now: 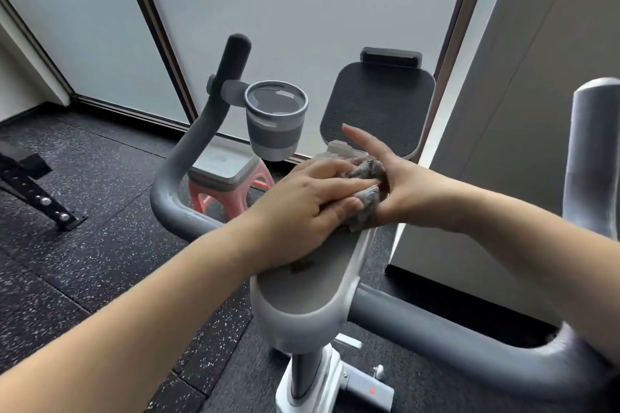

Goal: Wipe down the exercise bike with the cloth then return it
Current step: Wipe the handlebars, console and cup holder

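Observation:
The grey exercise bike fills the middle of the view, its flat console [312, 282] running toward me between the two curved handlebars. A crumpled grey cloth [367, 191] lies bunched at the console's far end. My left hand [302, 198] presses down on the cloth, fingers curled over it. My right hand [396, 184] grips the cloth from the right side, with its index finger stretched out toward the dark tablet holder [379, 104].
A grey cup holder [275, 117] hangs off the left handlebar [201, 131]. The right handlebar [590, 157] rises at the right edge. A pink stool [228, 184] stands behind on the speckled rubber floor. Frosted glass panels lie ahead, a black rack foot [43, 201] at left.

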Action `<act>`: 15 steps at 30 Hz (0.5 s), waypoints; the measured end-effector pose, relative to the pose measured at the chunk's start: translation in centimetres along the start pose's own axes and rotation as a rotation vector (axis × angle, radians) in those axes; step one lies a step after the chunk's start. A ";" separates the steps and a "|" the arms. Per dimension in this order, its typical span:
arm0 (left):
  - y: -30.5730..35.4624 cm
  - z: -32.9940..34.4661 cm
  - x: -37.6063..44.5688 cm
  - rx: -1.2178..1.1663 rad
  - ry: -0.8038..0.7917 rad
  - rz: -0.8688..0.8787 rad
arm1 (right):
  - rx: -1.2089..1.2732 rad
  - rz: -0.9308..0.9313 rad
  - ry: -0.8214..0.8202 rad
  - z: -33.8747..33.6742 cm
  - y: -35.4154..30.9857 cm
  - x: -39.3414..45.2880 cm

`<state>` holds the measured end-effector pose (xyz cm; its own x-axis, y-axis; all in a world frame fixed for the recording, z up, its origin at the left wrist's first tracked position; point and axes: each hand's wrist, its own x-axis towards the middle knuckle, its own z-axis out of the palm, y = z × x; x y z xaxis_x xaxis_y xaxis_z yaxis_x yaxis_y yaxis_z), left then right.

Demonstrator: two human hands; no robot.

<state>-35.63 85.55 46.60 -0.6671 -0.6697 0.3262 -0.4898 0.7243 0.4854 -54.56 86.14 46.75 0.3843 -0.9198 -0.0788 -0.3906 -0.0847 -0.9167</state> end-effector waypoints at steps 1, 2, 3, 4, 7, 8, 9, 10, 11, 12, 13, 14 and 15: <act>-0.4 -0.5 -0.2 -0.017 -0.009 -0.017 | 0.009 0.005 -0.007 0.0 0.0 0.0; -0.8 -1.0 -0.4 -0.019 -0.010 -0.037 | 0.007 0.009 -0.009 -0.1 0.0 0.0; -1.2 -1.5 -0.5 -0.011 -0.004 -0.051 | -0.003 0.011 -0.009 -0.1 -0.1 0.1; -1.7 -1.9 -0.7 0.000 0.012 -0.053 | -0.014 0.014 -0.011 -0.1 -0.1 0.2; -2.6 -3.3 -0.9 -0.007 0.080 -0.094 | -0.028 0.019 -0.017 -0.2 0.0 0.2; -2.6 -3.7 -0.8 -0.013 0.139 -0.126 | -0.026 0.018 -0.020 -0.2 0.0 0.2; -2.4 -3.8 -0.6 -0.026 0.211 -0.152 | -0.026 0.017 -0.026 -0.2 0.0 0.2; -1.8 -3.7 -0.3 -0.056 0.269 -0.152 | -0.024 0.016 -0.032 -0.1 -0.1 0.2; -1.1 -3.2 0.0 -0.095 0.279 -0.121 | -0.015 0.010 -0.037 -0.1 -0.2 0.2; -0.3 -2.5 0.2 -0.124 0.243 -0.072 | -0.008 0.004 -0.039 -0.1 -0.2 0.2; 0.4 -1.5 0.2 -0.126 0.176 -0.016 | -0.005 0.002 -0.031 0.0 -0.2 0.1; 0.8 -0.5 0.0 -0.096 0.114 0.031 | -0.011 0.006 -0.016 0.0 -0.3 0.1; 0.9 0.1 -0.2 -0.062 0.078 0.057 | -0.013 0.009 -0.007 0.0 -0.3 0.0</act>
<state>-35.99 86.36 46.88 -0.6459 -0.6400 0.4162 -0.4151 0.7519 0.5122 -54.42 86.20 47.03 0.3866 -0.9179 -0.0895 -0.4044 -0.0815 -0.9109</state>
